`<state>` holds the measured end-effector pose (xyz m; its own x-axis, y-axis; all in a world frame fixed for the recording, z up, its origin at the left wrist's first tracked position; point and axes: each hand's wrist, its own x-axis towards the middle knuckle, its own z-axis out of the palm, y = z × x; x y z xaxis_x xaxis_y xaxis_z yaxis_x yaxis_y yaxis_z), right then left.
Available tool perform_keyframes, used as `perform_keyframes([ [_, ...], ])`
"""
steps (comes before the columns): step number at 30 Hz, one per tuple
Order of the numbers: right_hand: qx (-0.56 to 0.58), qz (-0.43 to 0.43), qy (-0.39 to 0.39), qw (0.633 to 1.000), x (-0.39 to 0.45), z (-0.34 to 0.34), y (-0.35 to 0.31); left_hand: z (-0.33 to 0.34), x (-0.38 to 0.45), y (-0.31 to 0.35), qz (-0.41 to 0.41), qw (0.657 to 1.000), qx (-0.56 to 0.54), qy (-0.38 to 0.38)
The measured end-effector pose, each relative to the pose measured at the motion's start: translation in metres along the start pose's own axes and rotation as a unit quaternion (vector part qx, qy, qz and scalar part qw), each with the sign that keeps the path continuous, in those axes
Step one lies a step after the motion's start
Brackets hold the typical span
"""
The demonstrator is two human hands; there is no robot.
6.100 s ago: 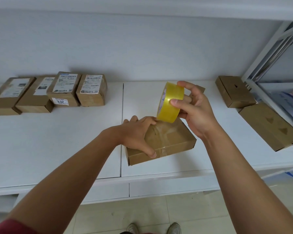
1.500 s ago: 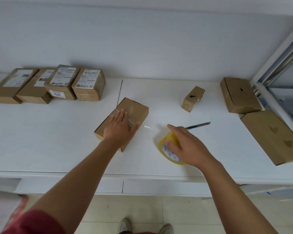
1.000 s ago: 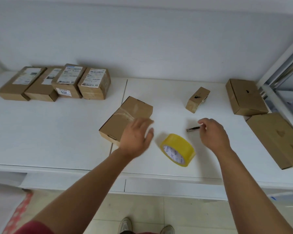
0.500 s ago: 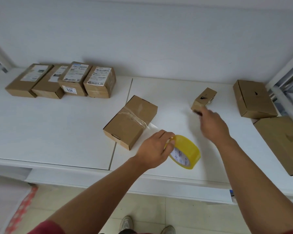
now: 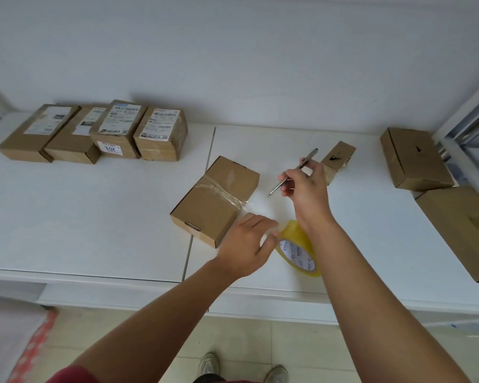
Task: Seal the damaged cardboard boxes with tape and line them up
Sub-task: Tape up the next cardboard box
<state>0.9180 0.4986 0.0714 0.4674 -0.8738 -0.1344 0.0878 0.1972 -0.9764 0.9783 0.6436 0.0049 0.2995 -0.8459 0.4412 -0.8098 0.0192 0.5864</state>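
Observation:
A brown cardboard box [image 5: 213,200] with clear tape across its top lies at an angle in the middle of the white table [image 5: 94,217]. A strip of tape runs from the box toward the yellow tape roll [image 5: 299,248], which stands near the front edge. My left hand [image 5: 246,244] holds the roll's left side, fingers curled round it. My right hand [image 5: 306,189] pinches a thin metal pen-like cutter [image 5: 293,172] above the table, just right of the box.
Several labelled boxes [image 5: 94,132] sit in a row at the back left. A small box [image 5: 338,158] stands behind my right hand. Two larger boxes [image 5: 415,158] [image 5: 465,230] lie at the right by a metal rack [image 5: 468,117].
My right hand picked the metal cutter up from the table and raised it beside the box. My left hand kept hold of the tape roll near the front edge.

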Motion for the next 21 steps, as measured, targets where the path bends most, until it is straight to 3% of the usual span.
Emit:
perform_keyframes([
  [2,-0.042,-0.002,0.004,0.999,0.0,-0.004,0.005,0.003,-0.003,-0.001,-0.092,0.992,-0.029,0.077],
  [4,-0.072,-0.01,-0.004,0.997,-0.001,-0.006,0.008,0.007,-0.001,0.003,-0.277,0.954,-0.095,0.066],
  [6,-0.095,-0.021,-0.017,0.995,-0.002,-0.007,0.009,0.011,0.004,0.004,-0.447,0.864,-0.232,-0.014],
  [7,-0.108,-0.026,-0.023,0.994,-0.003,-0.008,0.009,0.013,0.007,0.004,-0.491,0.817,-0.299,-0.041],
  [12,-0.166,-0.041,-0.033,0.985,-0.007,-0.009,0.011,0.018,0.014,-0.001,-0.491,0.686,-0.535,-0.056],
  [14,-0.185,-0.049,-0.031,0.981,-0.008,-0.008,0.011,0.017,0.014,-0.005,-0.492,0.654,-0.573,-0.044],
  [21,-0.238,-0.058,0.014,0.969,-0.006,-0.008,0.014,0.01,0.02,-0.013,-0.5,0.638,-0.583,-0.052],
])
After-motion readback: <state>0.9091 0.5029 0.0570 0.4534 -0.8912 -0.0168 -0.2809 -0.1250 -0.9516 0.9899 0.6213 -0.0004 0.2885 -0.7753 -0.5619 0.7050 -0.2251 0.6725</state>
